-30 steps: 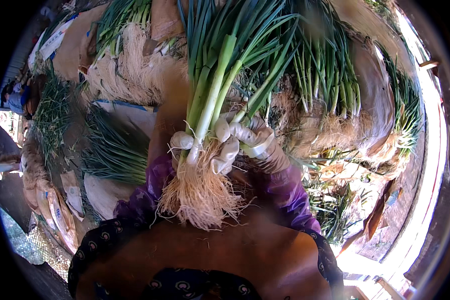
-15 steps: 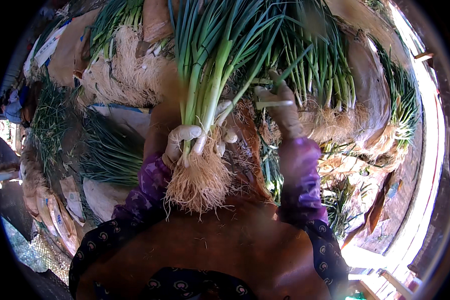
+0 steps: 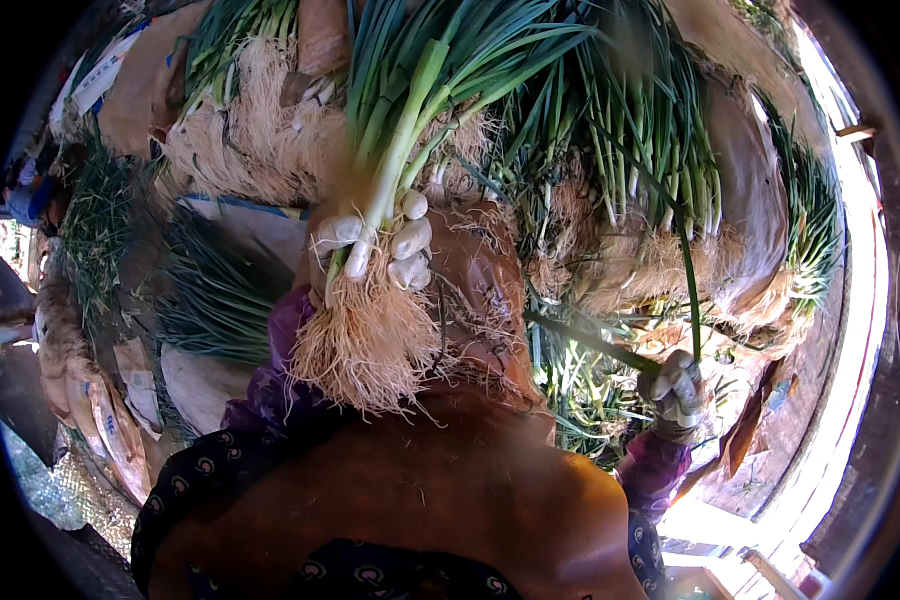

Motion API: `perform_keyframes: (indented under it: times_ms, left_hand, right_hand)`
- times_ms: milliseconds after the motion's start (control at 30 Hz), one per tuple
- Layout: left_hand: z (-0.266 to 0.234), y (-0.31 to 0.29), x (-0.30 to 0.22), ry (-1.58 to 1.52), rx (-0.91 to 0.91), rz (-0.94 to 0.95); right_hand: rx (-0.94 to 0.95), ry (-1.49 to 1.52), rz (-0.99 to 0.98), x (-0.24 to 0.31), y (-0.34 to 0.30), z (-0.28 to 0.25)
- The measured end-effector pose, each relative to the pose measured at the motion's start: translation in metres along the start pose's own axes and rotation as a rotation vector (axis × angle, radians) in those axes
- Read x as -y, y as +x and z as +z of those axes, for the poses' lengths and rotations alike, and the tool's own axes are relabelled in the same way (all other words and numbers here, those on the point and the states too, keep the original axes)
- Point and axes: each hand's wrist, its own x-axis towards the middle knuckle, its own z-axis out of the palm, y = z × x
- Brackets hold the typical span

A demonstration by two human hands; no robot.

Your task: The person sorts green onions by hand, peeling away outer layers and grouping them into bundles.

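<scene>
A bunch of green onions is gripped in my left hand, its white fingertips wrapped round the pale stems just above the roots. Long tan roots hang down over my brown apron; the green leaves point away from me. Off to the right, my right hand is closed on a few loose green onion leaves. One leaf stands up from the fist and another sticks out leftward. The right hand is apart from the bunch, above scattered green and pale trimmings.
More green onions lie in a row at the far right, roots toward me. Another rooted pile sits at the far left. A dark green heap of leaves lies left of my arm, beside cut greens. A bright wooden edge curves along the right.
My right hand has moved from beside the bunch down and to the right, carrying loose leaves. The bunch in my left hand has shifted slightly left and tilted.
</scene>
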Motion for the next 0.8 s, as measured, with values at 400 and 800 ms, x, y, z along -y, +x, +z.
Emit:
perform_keyframes:
  times_ms: [400, 800]
  left_hand:
    - [-0.001, 0.012, 0.003, 0.025, 0.01, 0.007]
    - [-0.009, 0.021, 0.046, 0.272, 0.017, -0.371]
  right_hand:
    - [-0.498, -1.55, 0.013, -0.069, 0.209, 0.083]
    - [-0.217, -0.299, -0.095, -0.093, 0.247, 0.075]
